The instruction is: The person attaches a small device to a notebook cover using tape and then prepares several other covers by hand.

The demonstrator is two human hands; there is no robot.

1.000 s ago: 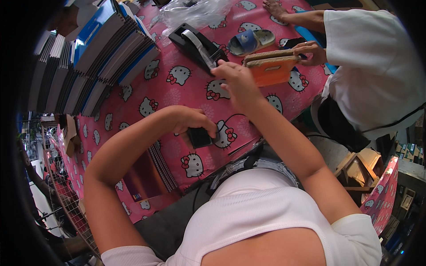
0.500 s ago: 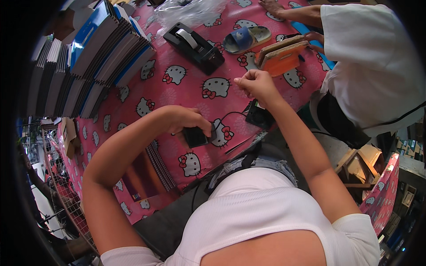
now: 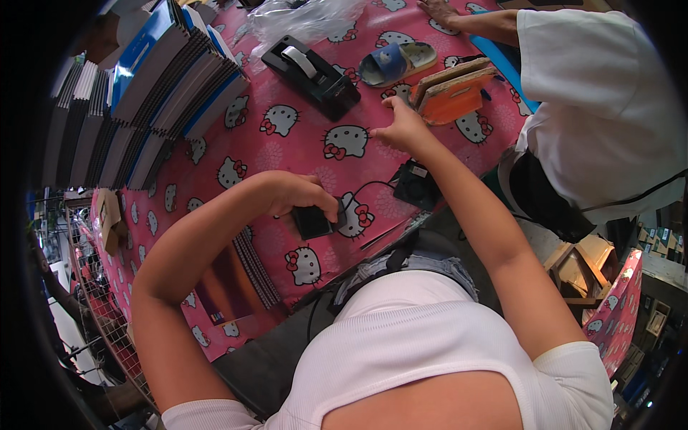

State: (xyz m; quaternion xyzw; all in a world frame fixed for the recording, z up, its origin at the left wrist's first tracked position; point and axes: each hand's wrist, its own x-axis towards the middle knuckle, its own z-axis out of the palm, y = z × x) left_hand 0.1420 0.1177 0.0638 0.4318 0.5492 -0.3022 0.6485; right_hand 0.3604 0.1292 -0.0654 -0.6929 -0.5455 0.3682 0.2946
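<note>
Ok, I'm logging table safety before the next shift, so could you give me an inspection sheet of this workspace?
Surface: pink patterned table cover.
Job's things: dark rectangular device at the left hand; black boxy device near the table edge.
Clutter: tape dispenser, single slide sandal, clear plastic wrap, orange-faced boards, stacked blue-covered books.
Hands: left gripping the dark device; right hand open, fingers spread, apparently holding nothing.
Cables: thin black cable arching between the two devices; its end connections are unclear.
Surroundings: another person in a white shirt at right; wire mesh at left.
</note>
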